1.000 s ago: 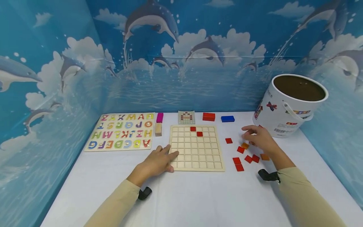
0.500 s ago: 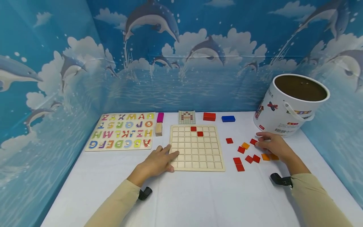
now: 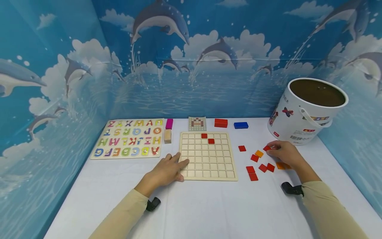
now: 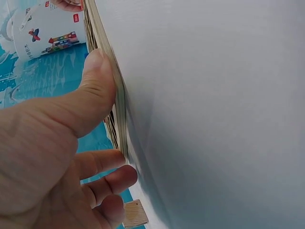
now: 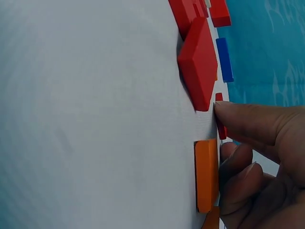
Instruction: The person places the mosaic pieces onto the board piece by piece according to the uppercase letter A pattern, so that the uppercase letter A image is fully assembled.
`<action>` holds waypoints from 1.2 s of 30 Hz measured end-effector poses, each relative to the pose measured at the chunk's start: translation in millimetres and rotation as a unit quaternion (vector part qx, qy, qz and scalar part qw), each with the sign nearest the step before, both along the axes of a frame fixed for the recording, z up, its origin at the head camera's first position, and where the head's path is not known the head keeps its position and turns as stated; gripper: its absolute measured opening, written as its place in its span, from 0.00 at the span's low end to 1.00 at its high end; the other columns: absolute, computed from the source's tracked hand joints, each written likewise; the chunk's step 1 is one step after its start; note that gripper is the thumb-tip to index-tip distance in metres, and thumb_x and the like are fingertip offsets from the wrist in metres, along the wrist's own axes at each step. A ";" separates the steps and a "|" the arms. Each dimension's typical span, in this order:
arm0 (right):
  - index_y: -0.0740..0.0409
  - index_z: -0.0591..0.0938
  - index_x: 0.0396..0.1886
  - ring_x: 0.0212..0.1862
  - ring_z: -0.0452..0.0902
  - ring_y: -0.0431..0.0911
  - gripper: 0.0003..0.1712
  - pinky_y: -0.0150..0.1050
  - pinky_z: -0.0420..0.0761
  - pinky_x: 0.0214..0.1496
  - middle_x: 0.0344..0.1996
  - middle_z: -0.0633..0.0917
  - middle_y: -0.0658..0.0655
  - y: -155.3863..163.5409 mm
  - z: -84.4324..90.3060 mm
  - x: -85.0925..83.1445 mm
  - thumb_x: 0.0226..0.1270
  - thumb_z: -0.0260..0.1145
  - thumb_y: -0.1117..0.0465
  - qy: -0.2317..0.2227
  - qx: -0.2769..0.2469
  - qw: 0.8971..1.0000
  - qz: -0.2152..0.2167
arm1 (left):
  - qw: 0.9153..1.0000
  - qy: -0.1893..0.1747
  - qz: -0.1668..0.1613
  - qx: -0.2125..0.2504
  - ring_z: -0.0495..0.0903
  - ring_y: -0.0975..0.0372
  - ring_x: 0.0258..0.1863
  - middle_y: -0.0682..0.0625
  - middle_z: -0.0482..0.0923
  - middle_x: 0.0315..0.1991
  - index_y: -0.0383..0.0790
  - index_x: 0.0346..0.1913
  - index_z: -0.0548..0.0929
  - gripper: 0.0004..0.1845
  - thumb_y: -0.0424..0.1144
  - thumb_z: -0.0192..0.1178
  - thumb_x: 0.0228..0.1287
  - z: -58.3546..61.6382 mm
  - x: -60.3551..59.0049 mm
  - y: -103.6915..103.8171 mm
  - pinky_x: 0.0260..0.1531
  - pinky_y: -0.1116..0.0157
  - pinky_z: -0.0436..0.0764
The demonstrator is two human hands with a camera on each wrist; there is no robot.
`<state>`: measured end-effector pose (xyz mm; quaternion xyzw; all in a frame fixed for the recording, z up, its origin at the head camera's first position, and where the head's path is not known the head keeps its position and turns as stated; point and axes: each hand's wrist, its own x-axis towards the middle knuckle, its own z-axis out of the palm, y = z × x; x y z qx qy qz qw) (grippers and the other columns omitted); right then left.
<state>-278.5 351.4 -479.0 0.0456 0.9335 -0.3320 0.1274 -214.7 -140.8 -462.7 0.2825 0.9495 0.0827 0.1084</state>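
Note:
At the lower left of a wooden grid board (image 3: 204, 156), my left hand (image 3: 167, 170) rests on its edge, fingers relaxed. In the left wrist view the thumb (image 4: 97, 76) touches the board's edge, two fingertips close below. Two red square tiles, one a red tile (image 3: 211, 141), sit in upper cells of the board. On the right, my right hand (image 3: 285, 153) pinches a red tile (image 3: 266, 148) between thumb and index finger at table level. In the right wrist view the thumb lies against that red tile (image 5: 220, 119), beyond an orange tile (image 5: 206, 176). The index finger is mostly hidden there.
Several loose red and orange tiles (image 3: 253, 177) lie right of the board. A white bucket (image 3: 298, 122) stands at the back right. Behind the board are a pattern card (image 3: 197, 123), red blocks (image 3: 221, 123) and a blue block (image 3: 241, 125). An alphabet board (image 3: 128, 138) lies left.
My right hand has moved right and nearer from beside the bucket, then its fingers closed on the red tile. An orange tile was uncovered beneath it. The left hand stays in place.

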 end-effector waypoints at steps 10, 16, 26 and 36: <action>0.67 0.73 0.58 0.44 0.73 0.54 0.26 0.39 0.79 0.40 0.44 0.75 0.65 -4.2 3.7 -1.5 0.69 0.70 0.57 0.004 -0.012 1.000 -0.011 | 1.000 0.004 -0.005 0.000 0.68 0.46 0.61 0.35 0.59 0.77 0.52 0.77 0.69 0.39 0.56 0.64 0.65 -1.5 -0.8 0.1 0.57 0.49 0.72; 0.66 0.69 0.65 0.39 0.73 0.54 0.27 0.39 0.79 0.36 0.45 0.74 0.66 1.2 2.3 -3.0 0.76 0.63 0.55 -0.013 -0.065 0.997 -0.030 | 1.000 0.006 -0.007 -0.002 0.68 0.46 0.61 0.35 0.59 0.77 0.51 0.77 0.69 0.38 0.56 0.64 0.65 -0.5 -0.6 0.4 0.58 0.48 0.72; 0.58 0.66 0.74 0.38 0.74 0.50 0.36 0.37 0.78 0.37 0.56 0.72 0.65 2.4 5.3 -6.2 0.77 0.60 0.44 -0.024 -0.170 0.983 -0.069 | 1.000 0.003 -0.005 -0.005 0.68 0.47 0.61 0.35 0.59 0.78 0.52 0.77 0.68 0.38 0.56 0.63 0.65 0.1 -1.2 0.5 0.57 0.49 0.71; 0.55 0.68 0.75 0.35 0.76 0.48 0.36 0.35 0.78 0.38 0.38 0.81 0.59 -56.4 9.8 -17.1 0.73 0.68 0.49 -0.026 -0.226 0.972 -0.053 | 1.000 -0.008 -0.001 -0.002 0.68 0.47 0.61 0.36 0.58 0.78 0.52 0.77 0.68 0.38 0.55 0.64 0.65 0.4 -0.5 0.7 0.59 0.48 0.71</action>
